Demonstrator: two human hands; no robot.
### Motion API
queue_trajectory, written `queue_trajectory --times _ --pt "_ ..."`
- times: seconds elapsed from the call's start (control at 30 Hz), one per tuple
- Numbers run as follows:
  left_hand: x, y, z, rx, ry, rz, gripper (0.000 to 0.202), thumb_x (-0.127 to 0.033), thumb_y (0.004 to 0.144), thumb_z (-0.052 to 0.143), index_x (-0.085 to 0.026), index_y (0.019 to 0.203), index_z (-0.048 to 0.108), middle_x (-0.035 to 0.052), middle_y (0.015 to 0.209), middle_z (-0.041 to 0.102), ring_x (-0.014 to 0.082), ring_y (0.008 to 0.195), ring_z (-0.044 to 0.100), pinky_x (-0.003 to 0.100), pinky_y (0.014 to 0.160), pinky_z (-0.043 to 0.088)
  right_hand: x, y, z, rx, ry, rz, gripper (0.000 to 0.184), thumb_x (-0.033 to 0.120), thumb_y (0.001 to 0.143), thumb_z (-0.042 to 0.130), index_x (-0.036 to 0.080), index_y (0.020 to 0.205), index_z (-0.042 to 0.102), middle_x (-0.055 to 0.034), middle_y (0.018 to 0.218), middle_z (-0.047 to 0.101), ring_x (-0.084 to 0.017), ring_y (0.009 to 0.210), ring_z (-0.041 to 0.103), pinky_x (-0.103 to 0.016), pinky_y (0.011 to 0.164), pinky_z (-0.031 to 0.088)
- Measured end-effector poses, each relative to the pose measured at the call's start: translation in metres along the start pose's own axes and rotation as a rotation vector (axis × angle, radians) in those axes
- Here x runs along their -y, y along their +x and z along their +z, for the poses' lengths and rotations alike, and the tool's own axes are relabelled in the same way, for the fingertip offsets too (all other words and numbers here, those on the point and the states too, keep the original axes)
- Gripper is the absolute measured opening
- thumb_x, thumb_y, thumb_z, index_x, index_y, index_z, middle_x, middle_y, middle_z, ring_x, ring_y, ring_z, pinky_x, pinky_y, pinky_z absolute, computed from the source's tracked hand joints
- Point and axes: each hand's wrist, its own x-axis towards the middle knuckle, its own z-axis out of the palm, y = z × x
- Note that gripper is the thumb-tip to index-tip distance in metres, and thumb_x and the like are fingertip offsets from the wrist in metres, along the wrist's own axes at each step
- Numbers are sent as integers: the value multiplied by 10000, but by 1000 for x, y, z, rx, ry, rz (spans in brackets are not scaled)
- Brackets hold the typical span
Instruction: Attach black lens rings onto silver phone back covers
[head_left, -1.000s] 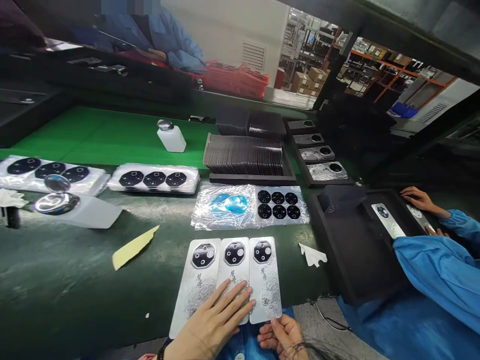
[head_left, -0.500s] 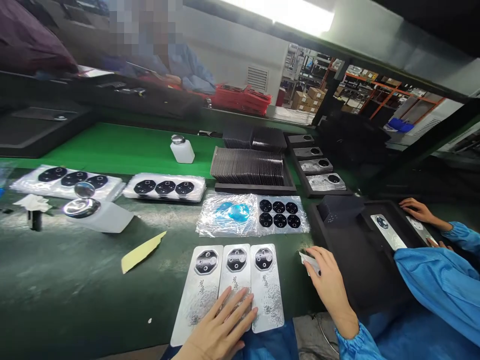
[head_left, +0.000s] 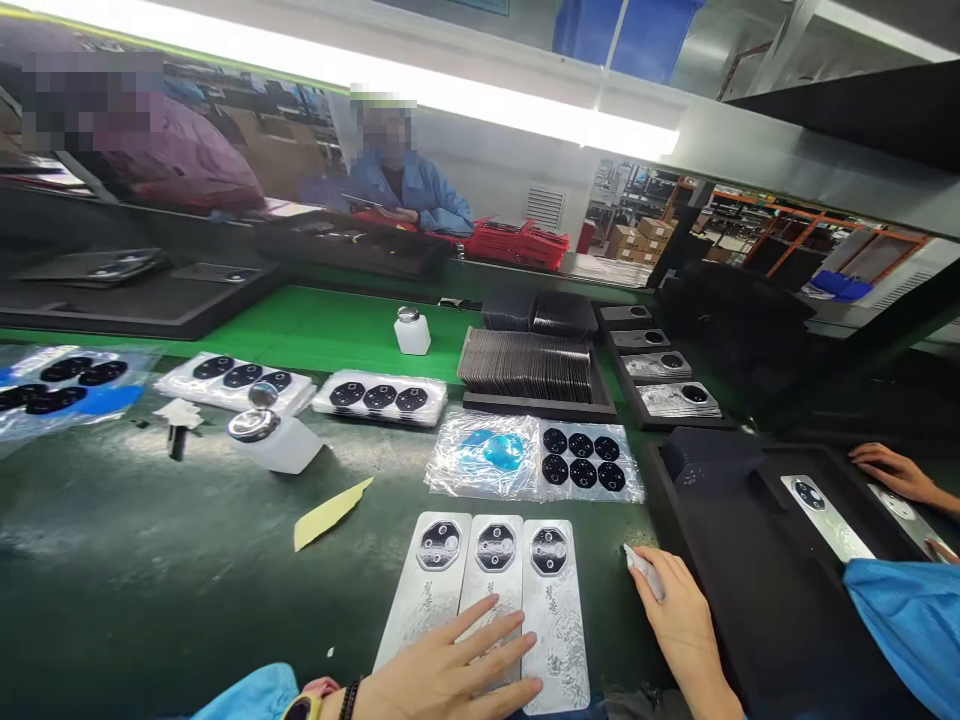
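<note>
Three silver phone back panels lie side by side at the table's front: a left panel (head_left: pixel 425 590), a middle panel (head_left: pixel 492 580) and a right panel (head_left: pixel 555 630). Each has a black octagonal camera plate near its top. My left hand (head_left: pixel 457 660) rests with spread fingers over the middle panel, hiding much of its lower part, its fingertips reaching the right one. To the right of the panels, my right hand (head_left: pixel 679 605) is closed around a small folded white wipe (head_left: pixel 646 574), close above the green table.
Behind the panels lie plastic sheets (head_left: pixel 480 455) with blue film and black octagons. A white pump bottle (head_left: pixel 281 440) and a yellow paper scrap (head_left: pixel 330 512) are to the left. At right, a black tray (head_left: pixel 720 560) borders a co-worker's hand (head_left: pixel 896 470) and blue sleeve.
The view has tilted up and shifted left, so the bench appears lower and further right. My left hand still lies over the panels, and the wipe stays in my right hand.
</note>
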Motion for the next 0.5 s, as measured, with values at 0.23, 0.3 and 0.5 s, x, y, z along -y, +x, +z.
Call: queue_trajectory --times 0.23,0.3,0.5 --pt "6 30 -6 15 -116 198 405 -207 956 454 -248 1359 463 -35 1411 517 165 1319 424 371 1159 275 3 0 7 -51 13 54 558 578 936 281 217 799 684 -86 719 691 -235 670 655 -352 602 530" --pt "5 34 -2 56 -236 201 441 -241 941 482 -239 1380 437 3 1447 478 183 1370 363 407 1170 258 5 2 5 -22 13 48 548 541 950 274 219 783 685 -86 714 686 -230 677 646 -350 622 523" --pt "5 40 1 134 -406 163 440 -269 935 498 -198 1366 443 64 1443 480 223 1370 373 461 1159 262 14 7 -5 75 -29 40 483 460 965 300 216 787 676 -77 729 685 -211 693 644 -320 641 517"
